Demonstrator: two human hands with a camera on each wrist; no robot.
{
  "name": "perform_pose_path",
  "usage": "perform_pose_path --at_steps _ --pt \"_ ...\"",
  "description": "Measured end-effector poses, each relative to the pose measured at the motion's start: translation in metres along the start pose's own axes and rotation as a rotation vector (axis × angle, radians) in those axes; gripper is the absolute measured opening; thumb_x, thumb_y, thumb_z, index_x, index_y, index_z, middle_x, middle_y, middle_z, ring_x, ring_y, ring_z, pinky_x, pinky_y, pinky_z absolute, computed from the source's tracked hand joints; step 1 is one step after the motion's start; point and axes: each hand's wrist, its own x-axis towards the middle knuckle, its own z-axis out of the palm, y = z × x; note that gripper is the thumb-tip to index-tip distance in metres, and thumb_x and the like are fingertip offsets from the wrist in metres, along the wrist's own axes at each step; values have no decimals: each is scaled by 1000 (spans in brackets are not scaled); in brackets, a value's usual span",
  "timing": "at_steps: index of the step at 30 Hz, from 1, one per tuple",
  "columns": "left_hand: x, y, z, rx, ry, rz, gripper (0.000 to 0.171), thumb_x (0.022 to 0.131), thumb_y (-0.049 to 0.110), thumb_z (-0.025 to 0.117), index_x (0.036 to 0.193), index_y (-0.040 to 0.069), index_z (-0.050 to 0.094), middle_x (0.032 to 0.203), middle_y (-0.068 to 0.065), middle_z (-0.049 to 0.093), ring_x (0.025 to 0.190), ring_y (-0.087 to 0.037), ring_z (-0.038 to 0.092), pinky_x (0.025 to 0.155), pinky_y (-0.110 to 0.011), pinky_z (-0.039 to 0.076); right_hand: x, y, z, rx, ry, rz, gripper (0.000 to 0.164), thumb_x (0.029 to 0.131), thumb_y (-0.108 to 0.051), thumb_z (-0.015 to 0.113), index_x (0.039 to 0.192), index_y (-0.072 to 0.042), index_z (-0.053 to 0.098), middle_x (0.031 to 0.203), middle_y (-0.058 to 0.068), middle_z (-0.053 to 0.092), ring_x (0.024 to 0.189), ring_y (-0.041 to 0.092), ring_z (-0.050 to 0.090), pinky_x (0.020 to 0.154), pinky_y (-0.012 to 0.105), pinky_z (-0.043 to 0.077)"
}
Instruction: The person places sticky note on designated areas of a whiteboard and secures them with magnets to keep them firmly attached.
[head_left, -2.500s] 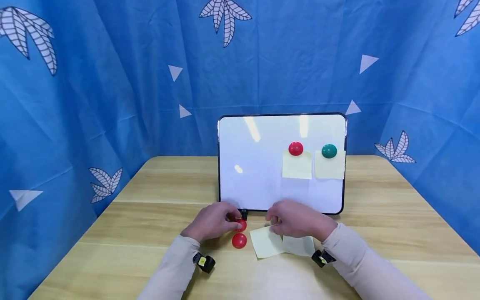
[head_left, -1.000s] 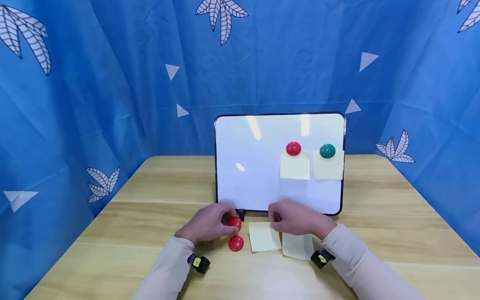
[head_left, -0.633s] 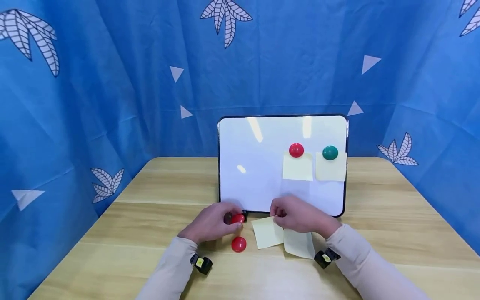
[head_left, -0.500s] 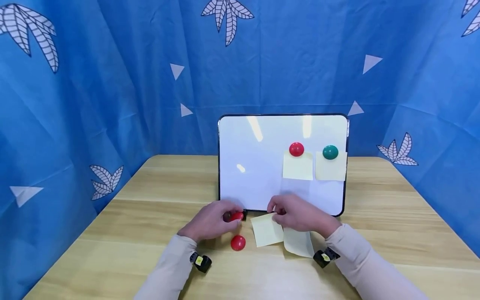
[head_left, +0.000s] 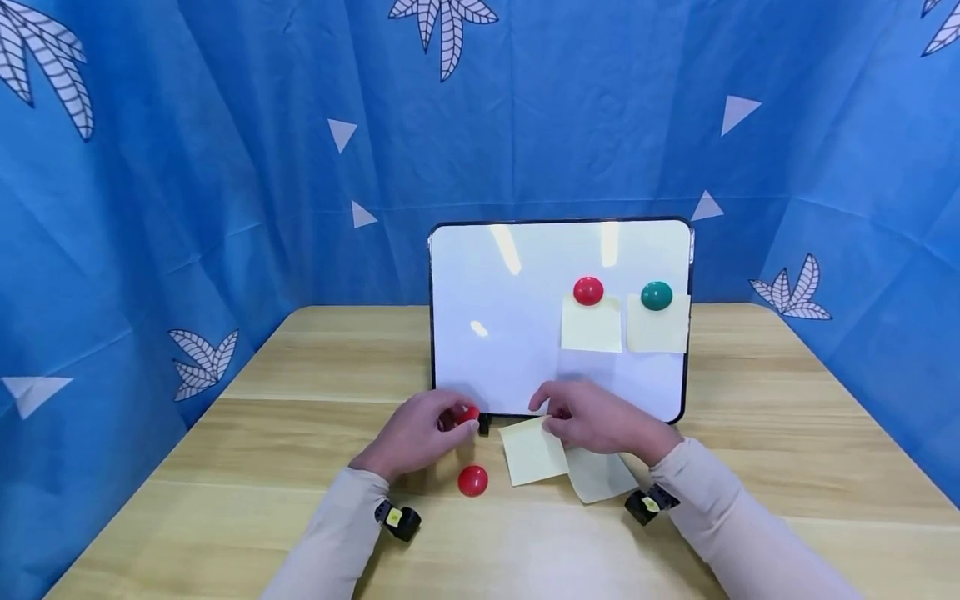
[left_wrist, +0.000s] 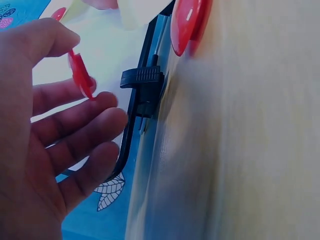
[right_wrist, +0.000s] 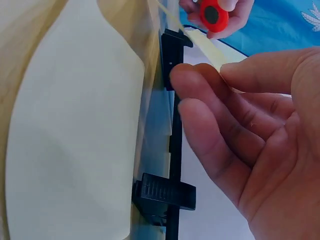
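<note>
One red magnet (head_left: 468,416) is pinched in the left hand (head_left: 412,433), a note (head_left: 533,454) in the right hand (head_left: 600,419), before the whiteboard (head_left: 513,333).

Shiny plastic, matt paper, smooth grained wood, creased cloth
The red disc (head_left: 467,416) pinched in the left hand (head_left: 412,433) looks like hard, glossy plastic, with a dull dark insert (right_wrist: 216,15) in its back; the second red disc (head_left: 472,481), on the near side of that hand, has the same bright sheen. The pale note (head_left: 534,454) between the right hand's (head_left: 596,417) fingertips and the loose note (head_left: 603,477) below that hand are thin, matt, smooth paper. Beyond both hands, the whiteboard (head_left: 495,308) is slick and reflective, its clip (left_wrist: 145,85) ridged plastic. Under them, the table (head_left: 262,458) is wood-grained with a satin sheen; farther off hangs creased, matt blue cloth (head_left: 570,150)
</note>
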Motion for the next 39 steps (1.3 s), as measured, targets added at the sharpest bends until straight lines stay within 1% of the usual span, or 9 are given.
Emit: perform_pose_path --at_steps 4,7,11,14,17,23,27,34,39 --pt "1 0 0 4 72 -4 17 90 30 76 105 28 70 91 18 61 81 -6 58 73 -28 53 1 -1 -3 24 35 6 20 96 -7 64 114 -9 57 88 -3 67 73 16 63 66 34 55" --pt "1 0 0 8 119 1 19 89 30 77 105 28 69 89 17 60 80 -7 58 71 -28 53 0 -2 -4 9 57 -26 22 96 -7 64 117 -11 59 85 -4 66 72 16 61 64 34 54" --pt "-1 -1 2 5 127 15 20 89 31 77 107 26 69 89 15 60 79 -7 58 70 -26 53 -5 0 -4 -28 64 -66 29 97 -6 62 123 -17 69 72 -4 59 64 15 56 57 30 50" --pt "-2 -4 2 0 131 15 19 90 31 76 107 26 69 91 15 60 78 -7 58 70 -25 53 -7 2 -3 -42 61 -81 31 97 -4 60 121 -20 73 65 -6 51 60 14 52 54 27 46" --pt "-3 -7 -1 -1 174 15 20 91 30 76 109 26 69 93 14 61 79 -8 58 68 -26 53 -7 2 -5 -49 60 -83 32 97 -2 59 118 -20 74 62 -7 47 59 12 49 54 26 44" --pt "-1 -15 -13 39 265 -13 25 92 30 74 114 21 70 94 10 61 80 -11 57 67 -27 53 -4 0 -8 -50 72 -31 28 97 -6 61 120 -16 73 69 -4 53 66 15 52 56 27 45" --pt "-1 -17 -16 47 289 -22 27 92 30 74 117 19 70 93 8 61 79 -11 58 68 -29 53 -3 -2 -8 -43 74 7 28 96 -9 64 123 -14 71 75 -3 57 71 17 54 57 28 47" --pt "-1 -20 -16 56 323 -1 29 91 28 75 118 18 70 94 8 61 77 -10 58 67 -28 53 -6 -5 -13 -32 92 8 33 95 -9 63 128 -9 68 77 -2 57 71 17 54 56 29 48" --pt "-1 -22 -13 14 341 -23 31 92 30 73 121 19 70 96 7 62 78 -10 59 67 -27 54 -6 -5 -14 -33 105 12 33 95 -10 64 128 -9 68 77 -1 56 71 18 54 56 29 48"
